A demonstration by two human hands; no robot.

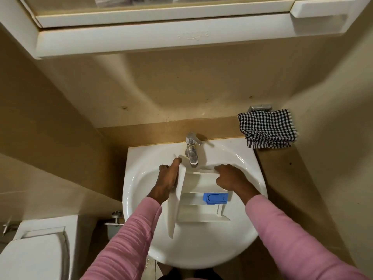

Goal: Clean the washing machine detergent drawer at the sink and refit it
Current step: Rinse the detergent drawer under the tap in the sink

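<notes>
The white detergent drawer [198, 207] lies in the white sink [201, 247], its front panel on the left and a blue insert [215, 198] in its middle compartment. My left hand [168, 179] holds the front panel at its far end, with the index finger stretched along it toward the tap. My right hand [230, 177] grips the drawer's far right wall with curled fingers. The chrome tap [191, 150] stands just beyond the drawer; I cannot tell whether water is running.
A black-and-white checked cloth [267, 128] hangs on a holder to the right of the sink. A toilet lid [34, 257] is at the lower left. A white mirror cabinet [161, 27] overhangs the wall above.
</notes>
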